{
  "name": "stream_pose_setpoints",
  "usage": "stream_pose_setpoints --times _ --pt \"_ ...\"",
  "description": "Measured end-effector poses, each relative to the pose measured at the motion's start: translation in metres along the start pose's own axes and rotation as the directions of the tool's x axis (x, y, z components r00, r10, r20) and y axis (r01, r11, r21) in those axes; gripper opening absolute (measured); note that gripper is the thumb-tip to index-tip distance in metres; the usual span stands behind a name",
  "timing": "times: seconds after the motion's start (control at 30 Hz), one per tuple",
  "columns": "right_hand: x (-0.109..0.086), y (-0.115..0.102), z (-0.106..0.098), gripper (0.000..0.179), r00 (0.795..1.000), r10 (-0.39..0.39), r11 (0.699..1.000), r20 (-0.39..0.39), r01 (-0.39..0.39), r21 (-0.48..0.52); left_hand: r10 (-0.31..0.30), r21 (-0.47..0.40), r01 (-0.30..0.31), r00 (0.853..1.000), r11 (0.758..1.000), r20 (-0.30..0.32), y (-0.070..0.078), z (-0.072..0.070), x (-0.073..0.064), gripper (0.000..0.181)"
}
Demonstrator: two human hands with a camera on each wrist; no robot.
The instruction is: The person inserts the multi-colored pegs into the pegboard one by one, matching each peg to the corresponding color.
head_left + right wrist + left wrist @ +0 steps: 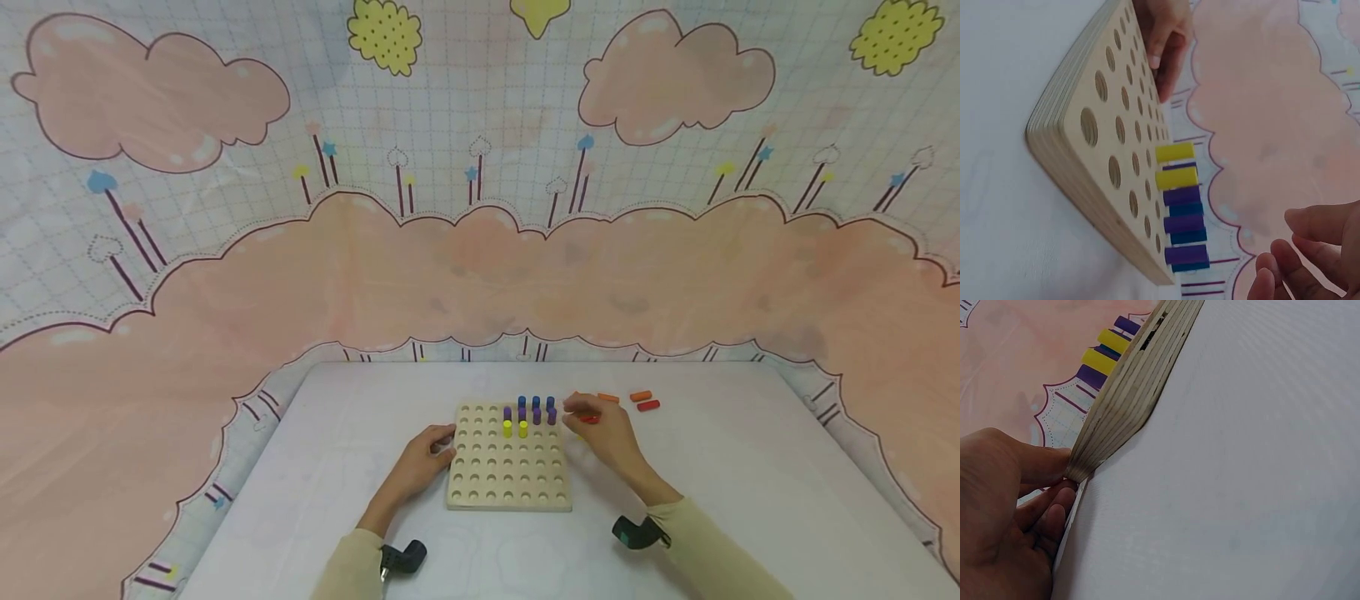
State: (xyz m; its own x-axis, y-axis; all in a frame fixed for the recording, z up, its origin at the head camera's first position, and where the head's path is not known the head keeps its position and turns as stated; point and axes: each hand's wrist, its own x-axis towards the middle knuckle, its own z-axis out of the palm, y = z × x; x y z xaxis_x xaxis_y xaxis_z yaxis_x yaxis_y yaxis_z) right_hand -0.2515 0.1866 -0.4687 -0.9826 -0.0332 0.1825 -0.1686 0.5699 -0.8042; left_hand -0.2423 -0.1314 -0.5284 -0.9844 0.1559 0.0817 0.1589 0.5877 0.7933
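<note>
A square wooden pegboard (517,507) with rows of round holes lies flat on the table. Standing in its far right part are three blue pegs (536,402), several purple pegs (1184,224) and two yellow pegs (515,429). My left hand (422,458) rests against the board's left edge, thumb and forefinger touching the side apart from each other. Just off the board's far right corner is my right hand (609,437), fingers loosely bent over a red peg (590,420) on the table. In the right wrist view, nothing shows between its thumb and fingertips.
Beyond the right hand lie loose orange pegs (641,396) and another red peg (648,406). A bit of yellow shows beside the right hand, partly hidden. The white table (300,492) meets a cloud-patterned cloth (480,283) at the back.
</note>
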Motion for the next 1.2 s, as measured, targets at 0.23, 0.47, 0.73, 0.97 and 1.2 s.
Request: stream_pose_setpoints --times 0.23,0.47,0.73,0.97,1.2 --pt "-0.001 0.016 -0.015 0.024 0.999 0.000 0.999 -0.034 -0.001 -0.032 -0.001 -0.008 0.001 1.000 1.000 0.009 0.000 -0.001 0.000 0.043" --pt "0.003 0.034 -0.026 0.030 0.999 0.043 0.998 -0.026 -0.045 -0.053 0.006 -0.007 -0.006 1.000 1.000 0.004 0.000 0.000 0.000 0.042" --pt "0.004 0.050 -0.034 0.029 0.997 0.071 0.992 -0.015 -0.072 -0.099 -0.011 0.000 0.011 1.000 1.000 -0.001 0.000 0.002 0.002 0.043" --pt "0.008 0.063 -0.036 0.032 0.994 0.113 0.985 -0.005 -0.113 -0.130 -0.006 0.006 0.006 1.000 1.000 -0.004 0.000 0.002 0.002 0.043" --pt "0.009 0.074 -0.035 0.034 0.988 0.152 0.984 0.039 -0.148 -0.102 -0.004 0.013 0.004 1.000 1.000 0.002 -0.001 0.002 0.003 0.043"
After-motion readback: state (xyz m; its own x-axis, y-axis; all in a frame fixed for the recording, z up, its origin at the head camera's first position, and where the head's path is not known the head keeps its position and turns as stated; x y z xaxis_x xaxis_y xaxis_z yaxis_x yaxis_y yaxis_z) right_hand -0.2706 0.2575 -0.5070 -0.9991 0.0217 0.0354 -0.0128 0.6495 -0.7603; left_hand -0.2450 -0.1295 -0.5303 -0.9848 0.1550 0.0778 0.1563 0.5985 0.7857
